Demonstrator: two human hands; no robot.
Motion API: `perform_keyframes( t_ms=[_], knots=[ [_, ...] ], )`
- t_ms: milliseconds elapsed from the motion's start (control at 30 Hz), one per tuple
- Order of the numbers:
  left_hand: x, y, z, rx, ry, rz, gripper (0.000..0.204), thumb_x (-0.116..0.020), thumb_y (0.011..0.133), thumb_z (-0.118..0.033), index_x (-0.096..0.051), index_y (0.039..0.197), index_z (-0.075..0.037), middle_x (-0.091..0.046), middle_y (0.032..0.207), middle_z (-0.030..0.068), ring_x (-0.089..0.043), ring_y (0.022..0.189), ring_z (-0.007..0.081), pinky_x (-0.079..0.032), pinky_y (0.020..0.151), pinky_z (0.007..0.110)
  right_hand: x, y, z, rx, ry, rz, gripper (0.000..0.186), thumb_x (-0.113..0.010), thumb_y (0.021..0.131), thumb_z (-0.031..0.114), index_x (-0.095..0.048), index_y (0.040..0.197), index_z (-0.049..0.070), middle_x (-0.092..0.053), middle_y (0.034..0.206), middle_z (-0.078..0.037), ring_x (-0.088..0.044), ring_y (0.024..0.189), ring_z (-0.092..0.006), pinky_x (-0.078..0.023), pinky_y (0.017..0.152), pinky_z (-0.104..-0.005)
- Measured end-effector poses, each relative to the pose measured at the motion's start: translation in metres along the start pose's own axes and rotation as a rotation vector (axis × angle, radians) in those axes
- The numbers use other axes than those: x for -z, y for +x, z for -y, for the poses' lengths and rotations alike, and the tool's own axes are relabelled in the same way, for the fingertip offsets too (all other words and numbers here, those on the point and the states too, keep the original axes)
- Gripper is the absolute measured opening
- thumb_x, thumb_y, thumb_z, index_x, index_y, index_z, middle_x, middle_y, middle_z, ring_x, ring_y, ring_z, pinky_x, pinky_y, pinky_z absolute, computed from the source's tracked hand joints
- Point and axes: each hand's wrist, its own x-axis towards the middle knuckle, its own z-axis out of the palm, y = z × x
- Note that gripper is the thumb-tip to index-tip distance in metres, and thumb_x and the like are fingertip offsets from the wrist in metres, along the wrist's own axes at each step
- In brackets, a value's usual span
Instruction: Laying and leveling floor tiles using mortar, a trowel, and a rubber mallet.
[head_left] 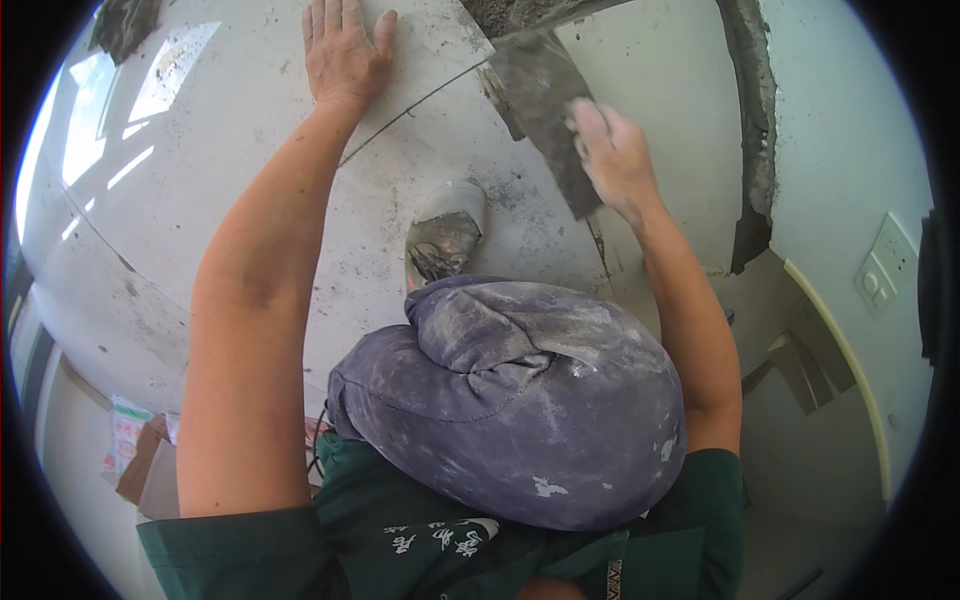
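My left hand point(345, 55) lies flat on a large pale floor tile point(250, 130), its fingers stretched out and holding nothing. On the right, my right hand point(614, 155) is wrapped round the handle of a flat rectangular trowel point(540, 85), most of the grip hidden under the fingers. Grey mortar smears the trowel's blade. The blade lies over the joint between a tile with dark specks point(530, 220) and a paler tile point(655, 80) to its right. A thin dark joint runs from the blade down past my left hand.
Loose mortar point(500, 14) shows beyond the trowel, and a mortar-filled gap point(755, 120) runs beside the right wall. That wall bears a socket plate point(887, 262). My dusty shoe point(447, 235) rests on the tile. Cardboard point(145, 458) and a plastic packet point(128, 428) lie at lower left.
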Motion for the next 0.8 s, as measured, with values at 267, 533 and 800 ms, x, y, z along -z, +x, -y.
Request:
perform_keyframes(
  t_ms=[267, 533, 800],
  knots=[
    [0.021, 0.002, -0.017, 0.094, -0.032, 0.139, 0.068, -0.054, 0.096, -0.034, -0.039, 0.144, 0.012, -0.031, 0.157, 0.0294, -0.023, 0.150, 0.0401, -0.016, 0.125, 0.046, 0.050, -0.057, -0.114, -0.033, -0.328, -0.018, 0.044, -0.051, 0.101, 0.039, -0.062, 0.094, -0.003, -0.063, 0.085, -0.028, -0.058, 0.075, -0.0454, -0.047, 0.070, -0.0448],
    [0.019, 0.006, -0.019, 0.126, -0.060, 0.162, 0.068, -0.053, 0.096, -0.033, -0.037, 0.145, 0.012, -0.028, 0.158, 0.0285, -0.021, 0.151, 0.0392, -0.014, 0.126, 0.045, 0.036, -0.005, -0.022, 0.047, -0.296, -0.052, 0.047, -0.052, 0.100, 0.044, -0.062, 0.090, -0.001, -0.063, 0.084, -0.027, -0.059, 0.078, -0.0466, -0.048, 0.071, -0.0471],
    [0.017, 0.005, -0.015, 0.139, -0.036, 0.209, 0.070, -0.054, 0.097, -0.033, -0.034, 0.148, 0.011, -0.026, 0.160, 0.0263, -0.019, 0.151, 0.0381, -0.012, 0.126, 0.044, -0.008, -0.066, -0.066, 0.047, -0.422, 0.190, 0.046, -0.053, 0.099, 0.046, -0.062, 0.092, 0.001, -0.065, 0.090, -0.029, -0.061, 0.091, -0.0491, -0.048, 0.077, -0.0542]
  ],
)
